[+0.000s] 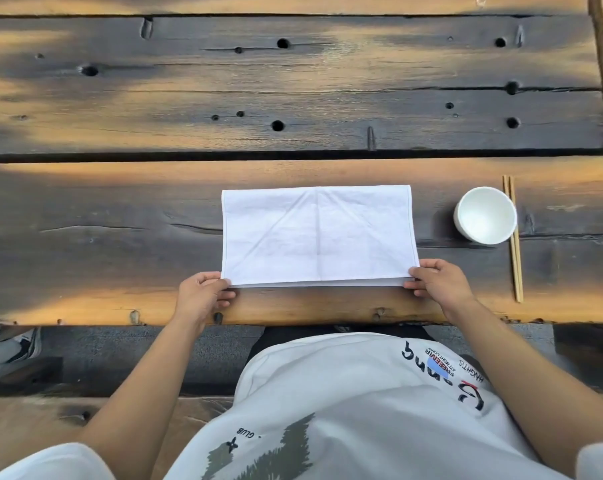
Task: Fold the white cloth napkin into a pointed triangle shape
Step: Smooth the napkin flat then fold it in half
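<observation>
Napkin: white cloth napkin (319,235) lies flat as a folded rectangle at frame centre on the desk (293,98).
Grip: left hand (203,297) pinches its lower-left corner; right hand (438,280) pinches the lower-right.
Technique: align both layers' lower edges evenly, smooth flat, then bring corners along the visible diagonal creases.
Nearby: bowl (485,215), chopsticks (513,237) at right.

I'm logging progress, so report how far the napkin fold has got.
Done: the white napkin lies folded in half as a rectangle on the wooden table, two layers showing along its near edge. In hand: the left hand and right hand each pinch a near corner. Left: no pointed triangle yet; only old diagonal creases show.
</observation>
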